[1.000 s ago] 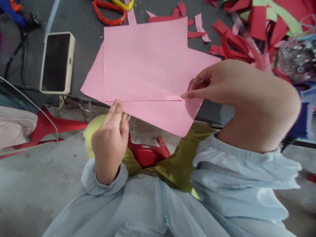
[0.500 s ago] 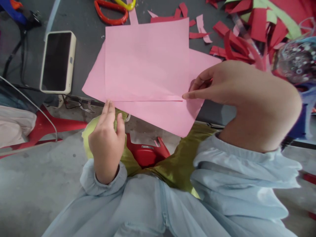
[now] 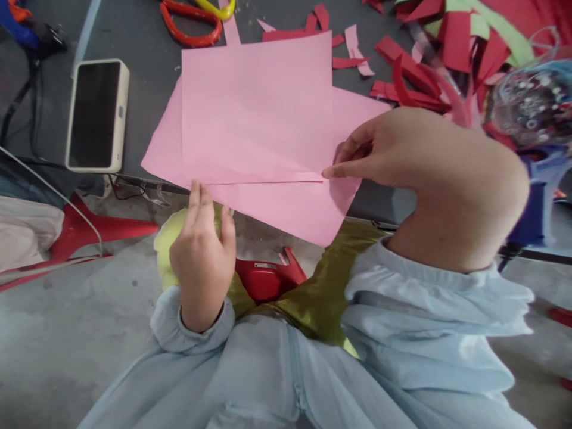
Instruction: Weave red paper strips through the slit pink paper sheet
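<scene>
Resting straight, spread-out fingertips of left hand (image 3: 202, 247) on lower edge of top sheet (image 3: 257, 107), toward its left end; gripping nothing there. Bunching thumb and fingers of right hand (image 3: 393, 149) at same sheet's lower right corner. Covering that corner with the thumb, so not showing whether actually pinching paper or just pressing; can't tell. Also hiding part of bottom sheet (image 3: 286, 211) behind right hand. Seeing a thin red line along top sheet's lower edge, too fine to read as fold or gap.

Having top sheet mostly beyond both hands, lying over skewed bottom sheet. Having bottom sheet sticking out left, right and toward body, overhanging edge of dark table (image 3: 149, 59).

Seeing phone (image 3: 95, 116) left of sheets, well apart from left hand. Cutting off red handle (image 3: 192, 41) and yellow handle (image 3: 226, 12) at top of frame. Seeing paper scraps (image 3: 458, 47) past sheets' upper right, tub of beads (image 3: 531, 110) farther right. Not making out blue object (image 3: 534, 196) below tub. Blocking some table with bent right wrist.
</scene>
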Motion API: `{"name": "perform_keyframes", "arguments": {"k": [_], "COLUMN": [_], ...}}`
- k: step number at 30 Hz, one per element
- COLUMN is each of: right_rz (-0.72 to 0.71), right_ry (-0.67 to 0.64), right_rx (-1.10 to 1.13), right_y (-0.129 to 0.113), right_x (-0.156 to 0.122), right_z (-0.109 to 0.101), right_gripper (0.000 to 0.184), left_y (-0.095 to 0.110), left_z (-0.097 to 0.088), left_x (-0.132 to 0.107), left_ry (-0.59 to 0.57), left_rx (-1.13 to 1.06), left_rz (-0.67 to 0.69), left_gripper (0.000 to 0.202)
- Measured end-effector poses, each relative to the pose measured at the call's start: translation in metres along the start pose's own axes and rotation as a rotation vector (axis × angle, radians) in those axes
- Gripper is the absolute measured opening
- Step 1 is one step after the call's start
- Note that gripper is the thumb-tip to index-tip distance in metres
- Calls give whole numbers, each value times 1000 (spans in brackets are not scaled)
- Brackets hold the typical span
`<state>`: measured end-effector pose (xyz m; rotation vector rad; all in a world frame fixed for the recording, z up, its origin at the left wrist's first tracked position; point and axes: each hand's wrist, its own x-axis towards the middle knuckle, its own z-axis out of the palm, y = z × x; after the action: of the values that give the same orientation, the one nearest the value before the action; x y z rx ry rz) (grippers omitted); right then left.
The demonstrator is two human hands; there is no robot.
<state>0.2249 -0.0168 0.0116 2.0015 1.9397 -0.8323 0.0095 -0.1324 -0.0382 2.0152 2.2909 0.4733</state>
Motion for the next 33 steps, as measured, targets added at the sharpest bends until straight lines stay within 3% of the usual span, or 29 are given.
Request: {"name": "perform_keyframes", "arguments": {"k": [10, 20, 29, 33], "right_rz": [-19, -59, -87, -125], "right_ry": [84, 150, 159, 154], "right_rx": [43, 72, 85, 111], "right_y": [3, 6, 8, 10], "right_x": [3, 10, 8, 9], "right_z": [4, 11, 12, 12], "right_gripper": [20, 24, 21, 22], "left_y": [25, 63, 83, 90], "left_z": [8, 16, 31, 34], "left_x": [-4, -7, -11, -10], "left_ry": [-79, -308, -308, -372], "left_rx": [-82, -57, -101, -96], "left_rz": [136, 265, 317, 347], "left_gripper": [43, 48, 52, 52]}}
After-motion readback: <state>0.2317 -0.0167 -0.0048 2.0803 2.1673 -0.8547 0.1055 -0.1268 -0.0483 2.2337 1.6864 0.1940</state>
